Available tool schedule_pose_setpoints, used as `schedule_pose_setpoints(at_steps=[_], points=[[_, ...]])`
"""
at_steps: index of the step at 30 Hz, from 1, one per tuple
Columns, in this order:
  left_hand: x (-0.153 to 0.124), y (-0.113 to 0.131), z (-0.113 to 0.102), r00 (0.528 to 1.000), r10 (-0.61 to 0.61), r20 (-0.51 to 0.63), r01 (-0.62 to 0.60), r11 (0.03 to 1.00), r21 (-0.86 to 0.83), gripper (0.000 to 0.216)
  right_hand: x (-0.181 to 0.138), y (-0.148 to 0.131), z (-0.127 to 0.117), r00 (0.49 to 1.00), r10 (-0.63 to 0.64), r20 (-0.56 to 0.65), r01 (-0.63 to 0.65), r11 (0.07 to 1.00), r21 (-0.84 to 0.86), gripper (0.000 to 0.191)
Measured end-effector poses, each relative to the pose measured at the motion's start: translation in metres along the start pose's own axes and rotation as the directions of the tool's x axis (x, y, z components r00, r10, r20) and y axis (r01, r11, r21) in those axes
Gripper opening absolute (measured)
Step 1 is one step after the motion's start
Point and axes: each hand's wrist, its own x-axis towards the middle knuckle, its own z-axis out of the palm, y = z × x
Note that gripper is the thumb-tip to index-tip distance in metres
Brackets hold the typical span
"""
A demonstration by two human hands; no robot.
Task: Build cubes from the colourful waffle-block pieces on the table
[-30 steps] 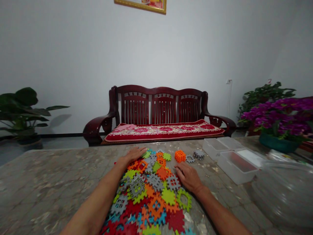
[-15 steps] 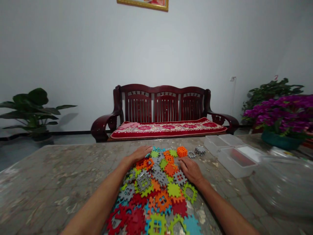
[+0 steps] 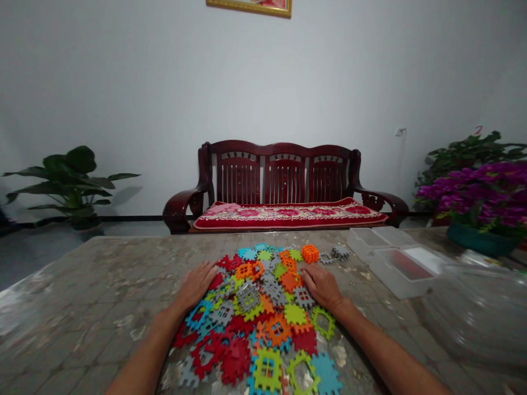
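A pile of flat toothed plastic tiles [image 3: 263,312] in red, orange, green, blue and grey lies spread on the marble-patterned table [image 3: 90,307]. My left hand [image 3: 196,284] rests flat on the pile's left edge, fingers stretched out. On the right side my right hand [image 3: 323,286] lies palm down with its fingers on the tiles. Beyond the pile stand a small orange cube of joined tiles [image 3: 310,253] and a grey stack of tiles [image 3: 340,252], with one loose grey tile [image 3: 325,258] between them.
Two clear plastic boxes [image 3: 391,262] sit at the right, with a clear lid or bag [image 3: 473,307] nearer. Purple flowers in a pot [image 3: 481,203] stand at far right. A dark wooden bench with a red cushion [image 3: 284,192] stands behind the table, with a plant [image 3: 69,184] at left.
My left hand has drawn back toward me from the pile's far left edge to its middle left edge. The tiles have spread wider. The right hand has barely moved.
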Motion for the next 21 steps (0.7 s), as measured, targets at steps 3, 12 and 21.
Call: schedule_pose_setpoints(at_steps=[3,12,21], points=[[0.006,0.022,0.009,0.998,0.065,0.022,-0.063,0.997,-0.050,0.066,0.018,-0.006,0.004,0.998,0.019,-0.057,-0.016,0.998,0.061,0.038],[0.009,0.031,0.010,0.997,0.062,0.036,-0.061,0.997,-0.043,0.062,0.096,-0.020,0.045,0.972,0.116,0.204,-0.136,0.987,0.087,0.054],[0.011,0.032,0.016,0.995,0.094,0.043,-0.092,0.995,-0.043,0.064,0.094,-0.030,0.050,0.941,0.170,0.292,-0.231,0.955,0.188,0.062]])
